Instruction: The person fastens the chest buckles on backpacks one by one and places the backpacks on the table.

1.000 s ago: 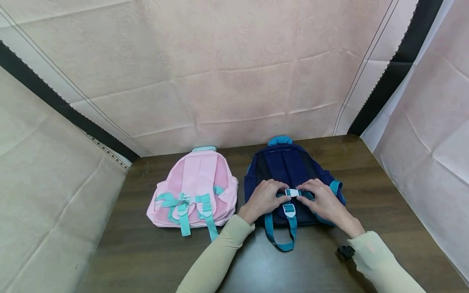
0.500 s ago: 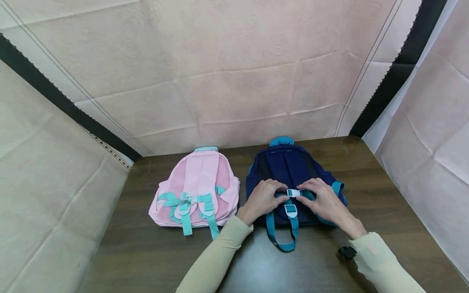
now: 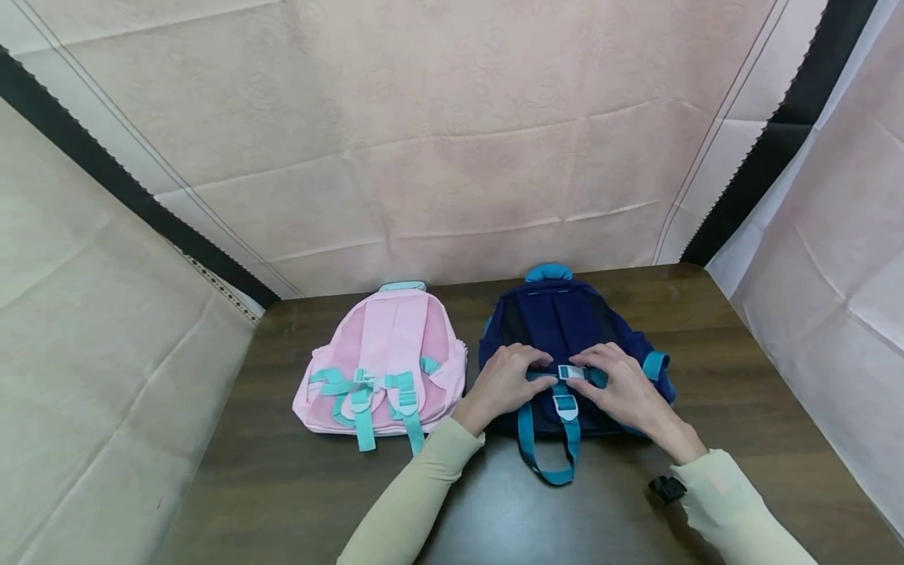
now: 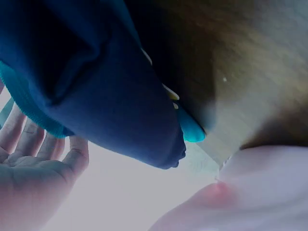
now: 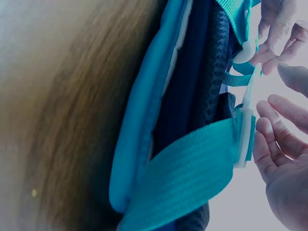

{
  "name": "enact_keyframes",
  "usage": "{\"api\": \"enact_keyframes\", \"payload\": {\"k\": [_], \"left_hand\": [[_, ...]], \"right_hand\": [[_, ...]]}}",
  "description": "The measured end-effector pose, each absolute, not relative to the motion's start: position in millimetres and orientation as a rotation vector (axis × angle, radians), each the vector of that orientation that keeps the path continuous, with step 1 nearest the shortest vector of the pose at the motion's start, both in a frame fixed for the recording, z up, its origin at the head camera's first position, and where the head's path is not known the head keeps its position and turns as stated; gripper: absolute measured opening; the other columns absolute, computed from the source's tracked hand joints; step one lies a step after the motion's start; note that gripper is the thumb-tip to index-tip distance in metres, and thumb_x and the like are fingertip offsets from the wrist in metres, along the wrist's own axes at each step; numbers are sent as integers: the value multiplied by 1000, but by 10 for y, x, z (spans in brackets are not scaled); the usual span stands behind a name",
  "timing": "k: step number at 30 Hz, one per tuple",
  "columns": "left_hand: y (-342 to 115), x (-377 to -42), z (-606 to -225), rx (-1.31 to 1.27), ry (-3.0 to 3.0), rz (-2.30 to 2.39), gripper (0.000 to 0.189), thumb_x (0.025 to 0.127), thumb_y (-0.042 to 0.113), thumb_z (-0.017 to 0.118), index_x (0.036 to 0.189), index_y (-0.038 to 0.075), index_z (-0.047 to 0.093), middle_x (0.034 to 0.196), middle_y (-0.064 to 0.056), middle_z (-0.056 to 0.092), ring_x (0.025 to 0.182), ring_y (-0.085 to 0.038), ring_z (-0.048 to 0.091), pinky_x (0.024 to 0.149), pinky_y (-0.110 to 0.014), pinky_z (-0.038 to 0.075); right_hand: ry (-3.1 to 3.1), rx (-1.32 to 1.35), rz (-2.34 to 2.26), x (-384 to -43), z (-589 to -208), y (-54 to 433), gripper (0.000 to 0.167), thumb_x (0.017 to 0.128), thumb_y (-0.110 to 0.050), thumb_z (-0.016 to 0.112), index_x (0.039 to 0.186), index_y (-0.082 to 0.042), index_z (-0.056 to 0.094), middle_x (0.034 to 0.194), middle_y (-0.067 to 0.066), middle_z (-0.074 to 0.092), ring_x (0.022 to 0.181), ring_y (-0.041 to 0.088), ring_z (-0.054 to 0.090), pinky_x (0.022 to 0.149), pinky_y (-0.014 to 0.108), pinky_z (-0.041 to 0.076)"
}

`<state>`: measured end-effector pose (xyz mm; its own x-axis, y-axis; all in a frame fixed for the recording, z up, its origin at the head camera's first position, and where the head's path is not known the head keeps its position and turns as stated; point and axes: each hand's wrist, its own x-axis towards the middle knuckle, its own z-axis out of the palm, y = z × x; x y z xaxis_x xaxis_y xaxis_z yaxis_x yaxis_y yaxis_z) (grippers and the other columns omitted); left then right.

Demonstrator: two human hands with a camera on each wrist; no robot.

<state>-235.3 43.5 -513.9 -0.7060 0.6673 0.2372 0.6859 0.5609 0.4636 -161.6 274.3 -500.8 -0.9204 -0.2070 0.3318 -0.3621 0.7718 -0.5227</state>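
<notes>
Two hands: thumbs and forefingers of the left hand (image 3: pixel 505 384) and right hand (image 3: pixel 621 392) pinch opposite ends of the white buckle (image 3: pixel 570 372).
White buckle: over the lower middle of the navy backpack (image 3: pixel 561 314), near the far edge of the table (image 3: pixel 713 337).
Left side: I see the pink backpack (image 3: pixel 392 337), a narrow strip of wood between.
Right side: I have wider room to the edge.
Near side: a teal strap loop (image 3: pixel 527 443) trails onto the wood.

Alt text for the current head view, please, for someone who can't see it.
A person's left hand and right hand hold a white buckle on a navy backpack with teal straps. A pink backpack with mint straps lies to its left on the same brown table.
</notes>
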Motion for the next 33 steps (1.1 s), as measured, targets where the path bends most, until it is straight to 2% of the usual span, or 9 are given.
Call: {"api": "enact_keyframes", "payload": {"k": [3,14,21,28,33], "left_hand": [[397,-2294,-5019,-1179,-2757,-854,34,102,33,79,129,12,79,119,-2,83,110,-17,74,100,-29,58],[288,-2281,-4935,-1151,-2818,-880,40,102,36,79,136,14,76,126,-2,82,116,-19,73,102,-31,59],[185,-2261,-4915,-1141,-2808,-907,40,102,34,79,135,12,77,126,-4,82,114,-20,73,101,-32,60],[41,-2237,-4939,-1113,-2800,-913,41,100,34,81,134,10,77,122,-5,82,107,-21,72,93,-31,60],[-48,-2217,-4951,-1092,-2832,-902,44,100,37,81,136,13,76,123,-5,81,106,-20,72,92,-29,60]], "right_hand": [[-2696,456,878,-1621,-5006,2708,33,93,-14,87,124,-4,80,119,13,78,110,30,68,90,51,62],[-2620,519,881,-1626,-4983,2591,37,90,-11,89,125,-3,79,117,11,78,106,28,69,85,42,63],[-2570,565,900,-1631,-4987,2516,38,88,-8,90,124,-3,79,118,11,78,106,28,71,86,46,66],[-2570,592,959,-1633,-4985,2440,39,90,-9,89,126,-2,77,120,11,77,106,28,73,88,50,66],[-2610,589,992,-1623,-4974,2380,43,91,-11,88,130,0,75,124,14,76,107,30,75,89,52,66]]}}
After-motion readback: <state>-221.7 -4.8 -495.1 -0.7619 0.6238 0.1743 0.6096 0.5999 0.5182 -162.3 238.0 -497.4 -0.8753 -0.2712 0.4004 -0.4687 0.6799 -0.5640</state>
